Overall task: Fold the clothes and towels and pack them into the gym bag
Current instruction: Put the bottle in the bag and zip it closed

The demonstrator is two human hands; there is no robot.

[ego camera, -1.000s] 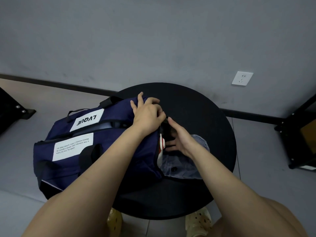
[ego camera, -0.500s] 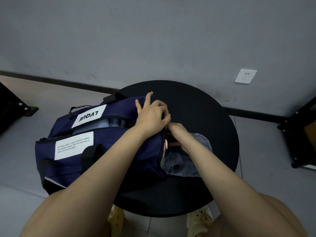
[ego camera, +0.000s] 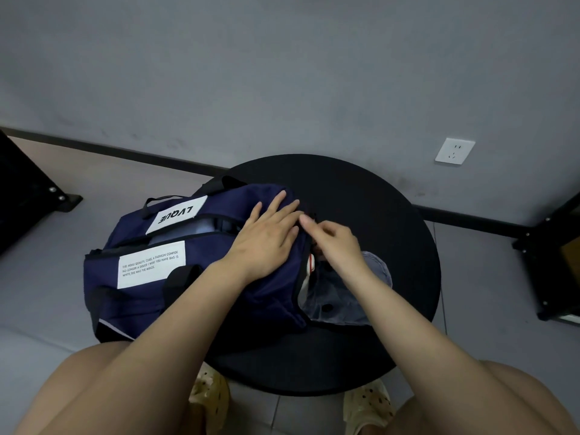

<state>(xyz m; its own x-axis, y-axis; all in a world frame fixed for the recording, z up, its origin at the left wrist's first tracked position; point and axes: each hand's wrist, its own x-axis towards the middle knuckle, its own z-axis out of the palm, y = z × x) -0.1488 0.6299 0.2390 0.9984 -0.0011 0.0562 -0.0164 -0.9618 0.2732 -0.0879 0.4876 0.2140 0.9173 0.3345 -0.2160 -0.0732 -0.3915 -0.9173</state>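
**Navy bag under both your hands**

Navy canvas fills the left half of the round black table (ego camera: 370,196): the gym bag (ego camera: 150,296) lies there, its left end overhanging the rim. A white patch (ego camera: 176,218) reads "LVQUE", upside down to you. A larger white label (ego camera: 151,265) carries small print; only scraps such as "A FASHION CONFIDE" and "YOU HAVE BAG IS" are legible. Your left hand (ego camera: 266,240) lies flat, palm down, fingers spread and released, pressing the bag's right end. Your right hand (ego camera: 334,243) curls at the bag's end opening, fingertips pinched together; what they grip is too blurred to tell. Pale blue cloth (ego camera: 204,229) shows through the top opening. A grey-blue garment (ego camera: 342,306) with a dark button spills from the end.
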